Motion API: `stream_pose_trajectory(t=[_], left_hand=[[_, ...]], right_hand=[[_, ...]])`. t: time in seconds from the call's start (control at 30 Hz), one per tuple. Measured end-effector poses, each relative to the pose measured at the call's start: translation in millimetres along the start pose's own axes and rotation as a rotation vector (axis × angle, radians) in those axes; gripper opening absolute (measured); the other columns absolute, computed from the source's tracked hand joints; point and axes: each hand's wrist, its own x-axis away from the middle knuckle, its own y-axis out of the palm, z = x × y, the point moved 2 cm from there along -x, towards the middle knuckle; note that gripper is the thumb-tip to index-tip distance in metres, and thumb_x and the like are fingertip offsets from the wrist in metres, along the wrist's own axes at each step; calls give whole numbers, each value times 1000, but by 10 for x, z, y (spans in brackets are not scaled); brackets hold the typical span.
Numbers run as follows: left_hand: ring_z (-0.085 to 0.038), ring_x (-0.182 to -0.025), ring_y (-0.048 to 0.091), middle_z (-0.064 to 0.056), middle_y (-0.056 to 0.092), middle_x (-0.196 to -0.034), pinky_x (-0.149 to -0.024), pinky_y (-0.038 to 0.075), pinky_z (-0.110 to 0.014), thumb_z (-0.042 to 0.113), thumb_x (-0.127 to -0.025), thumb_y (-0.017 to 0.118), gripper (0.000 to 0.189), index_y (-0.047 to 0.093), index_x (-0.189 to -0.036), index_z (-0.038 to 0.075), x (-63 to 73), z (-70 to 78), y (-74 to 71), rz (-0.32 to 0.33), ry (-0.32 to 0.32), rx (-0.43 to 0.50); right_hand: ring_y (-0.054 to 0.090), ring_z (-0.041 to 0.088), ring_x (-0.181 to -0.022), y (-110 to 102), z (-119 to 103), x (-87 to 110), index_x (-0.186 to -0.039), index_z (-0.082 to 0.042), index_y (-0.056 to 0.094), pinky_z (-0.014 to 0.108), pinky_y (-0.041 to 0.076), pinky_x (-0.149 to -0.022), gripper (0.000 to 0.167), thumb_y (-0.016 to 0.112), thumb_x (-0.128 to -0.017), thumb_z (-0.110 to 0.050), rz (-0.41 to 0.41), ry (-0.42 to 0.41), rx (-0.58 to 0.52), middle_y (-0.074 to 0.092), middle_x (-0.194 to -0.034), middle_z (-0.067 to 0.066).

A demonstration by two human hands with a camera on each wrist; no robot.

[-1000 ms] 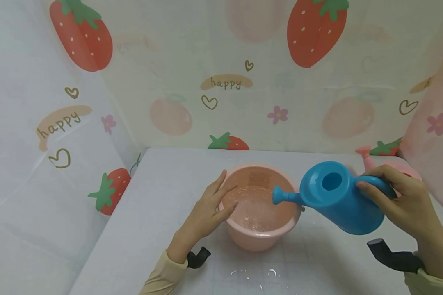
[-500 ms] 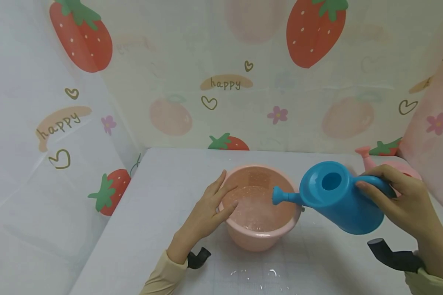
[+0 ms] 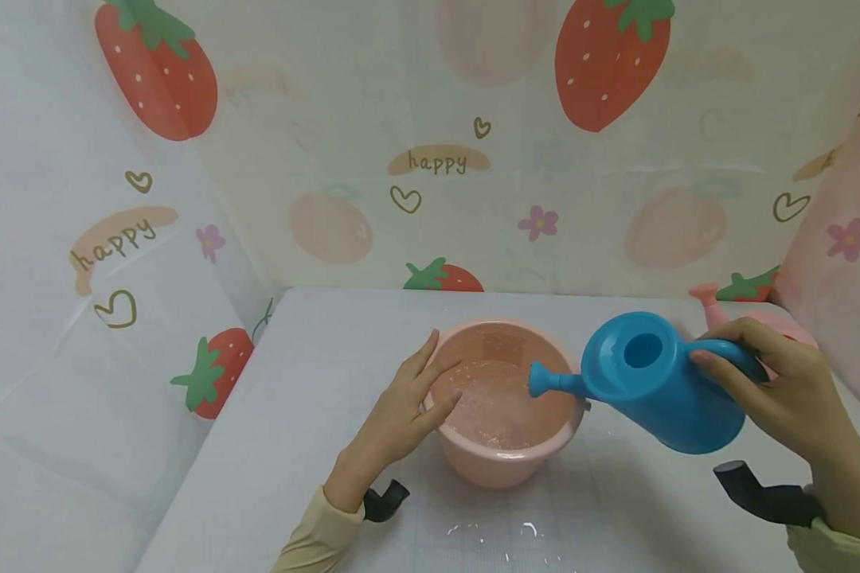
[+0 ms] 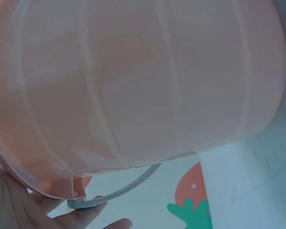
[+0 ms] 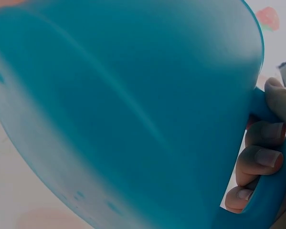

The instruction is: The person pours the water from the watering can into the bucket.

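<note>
A blue watering can [image 3: 677, 406] is tilted to the left in the air, its spout reaching over the pink bucket [image 3: 494, 469]. My right hand [image 3: 788, 390] grips the can by its handle; in the right wrist view the fingers [image 5: 261, 160] curl through the handle loop. Inside the bucket, water shows ripples and small bubbles below the spout. My left hand [image 3: 408, 406] rests at the bucket's left rim with its fingers spread and fairly straight. The left wrist view shows those fingers beside the bucket's grey handle [image 4: 119, 191].
Behind my right hand stands a pink watering can [image 3: 713, 310] at the table's back right. Water drops [image 3: 529, 529] lie on the white table [image 3: 315, 358] in front of the bucket. A strawberry-printed sheet [image 3: 330, 103] hangs around the back and sides.
The water surface in the bucket keeps rippling, its bubbles shifting. Both hands and the tilted blue watering can hold nearly the same place.
</note>
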Motion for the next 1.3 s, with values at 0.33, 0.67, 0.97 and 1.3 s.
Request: stream_pose_trajectory(t=[0.33,0.67,0.97,1.3], left_hand=[[-22,-140,20,5,11,-156,-98,34,-59,53,-93,42,49,45,-137,29,1,-4,2,-10,0,8],[-21,-139,21,5,13,-155,-98,35,-58,54,-93,42,49,46,-136,30,5,-5,-4,1,-5,13],[-22,-140,20,5,11,-156,-97,35,-59,54,-93,43,47,45,-136,34,8,2,-6,-7,-5,17],[-20,-140,20,5,12,-156,-98,35,-58,55,-92,42,46,42,-136,40,7,-3,-5,-10,-7,8]], right_hand=[[51,-5,-81,16,30,-25,-83,9,63,5,39,-84,44,66,-82,-35,35,-48,-49,60,-81,-8],[52,-7,-85,-6,-12,-32,-87,6,63,6,38,-86,23,74,-78,-12,-17,-22,5,60,-84,-8],[53,-7,-84,-1,0,-32,-86,5,64,5,39,-86,25,74,-78,-16,-3,-28,-10,61,-83,-8],[52,-7,-84,-14,-53,-67,-87,6,63,6,39,-86,21,76,-74,-4,-45,-12,20,60,-83,-5]])
